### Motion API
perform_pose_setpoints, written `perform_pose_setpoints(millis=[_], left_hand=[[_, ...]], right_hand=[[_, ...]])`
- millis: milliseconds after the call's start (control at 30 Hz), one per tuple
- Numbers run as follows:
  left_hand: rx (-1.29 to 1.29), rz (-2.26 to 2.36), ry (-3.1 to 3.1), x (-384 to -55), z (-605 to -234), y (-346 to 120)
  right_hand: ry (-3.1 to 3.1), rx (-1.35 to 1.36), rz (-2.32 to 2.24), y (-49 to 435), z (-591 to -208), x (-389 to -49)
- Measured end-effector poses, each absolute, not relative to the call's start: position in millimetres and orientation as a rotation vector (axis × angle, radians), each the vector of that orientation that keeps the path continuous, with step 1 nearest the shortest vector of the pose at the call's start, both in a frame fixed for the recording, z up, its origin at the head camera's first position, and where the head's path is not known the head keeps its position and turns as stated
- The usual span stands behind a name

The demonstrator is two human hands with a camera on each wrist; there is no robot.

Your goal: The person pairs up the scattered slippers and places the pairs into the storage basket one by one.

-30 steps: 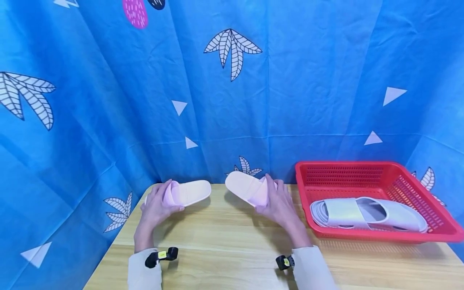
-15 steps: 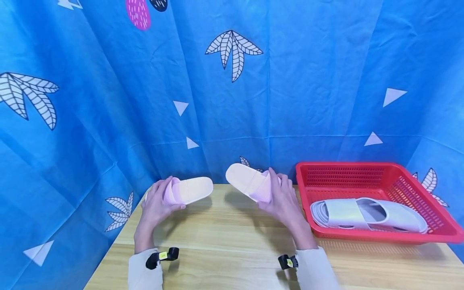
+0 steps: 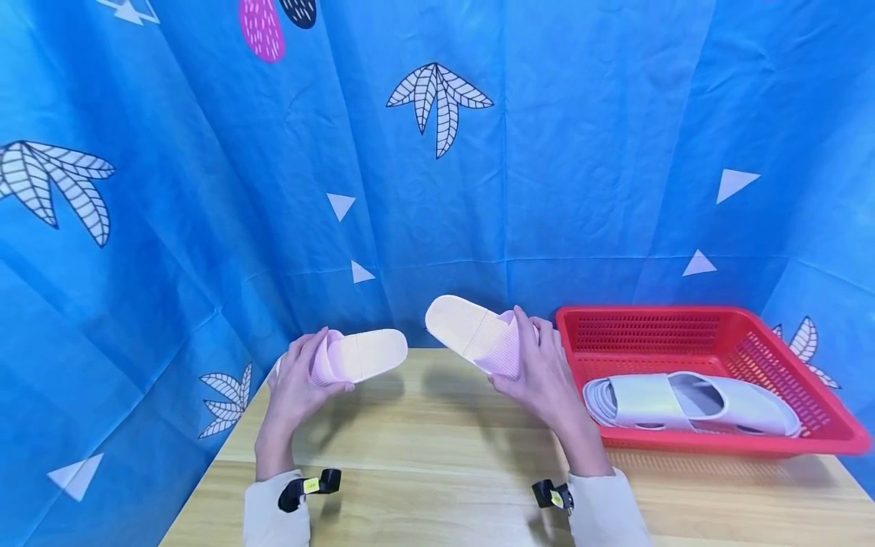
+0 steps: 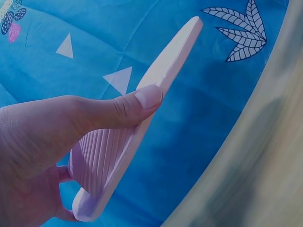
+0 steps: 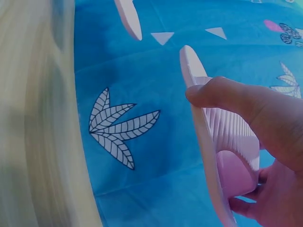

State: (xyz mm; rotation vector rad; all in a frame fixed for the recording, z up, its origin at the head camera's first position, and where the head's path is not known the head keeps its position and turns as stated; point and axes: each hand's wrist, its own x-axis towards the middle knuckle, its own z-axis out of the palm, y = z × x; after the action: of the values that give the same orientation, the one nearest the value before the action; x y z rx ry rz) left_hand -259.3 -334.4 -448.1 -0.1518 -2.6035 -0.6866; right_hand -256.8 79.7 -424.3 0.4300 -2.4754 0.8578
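My left hand (image 3: pixel 295 387) grips a pale pink slide slipper (image 3: pixel 372 354) around its ribbed strap, the sole's heel end pointing right. In the left wrist view the thumb presses along the edge of the sole (image 4: pixel 173 54). A matching slipper (image 3: pixel 458 323) is held by my right hand (image 3: pixel 540 372), heel end tilted up and to the left. The right wrist view shows the thumb on its sole edge and fingers around the ribbed strap (image 5: pixel 234 135). Both slippers are raised over the back of the table, heels facing each other with a gap between.
A red perforated basket (image 3: pixel 649 444) stands on the right of the wooden table (image 3: pixel 424 486). White slippers (image 3: pixel 745 403) lie inside it. A blue patterned curtain (image 3: pixel 581 152) hangs behind and along the sides.
My right hand has lifted its slipper up and slightly right, nearer the basket. The left slipper has risen a little and shifted slightly right. Both grips are unchanged.
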Motion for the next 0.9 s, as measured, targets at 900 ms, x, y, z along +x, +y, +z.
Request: perform_pose_setpoints(millis=[900], left_hand=[[-0.245,-0.625,-2.475,-245.1,-415.2,-309.7]], right_hand=[[-2.366,0.471,0.843,99.8,-398.9,-237.3]])
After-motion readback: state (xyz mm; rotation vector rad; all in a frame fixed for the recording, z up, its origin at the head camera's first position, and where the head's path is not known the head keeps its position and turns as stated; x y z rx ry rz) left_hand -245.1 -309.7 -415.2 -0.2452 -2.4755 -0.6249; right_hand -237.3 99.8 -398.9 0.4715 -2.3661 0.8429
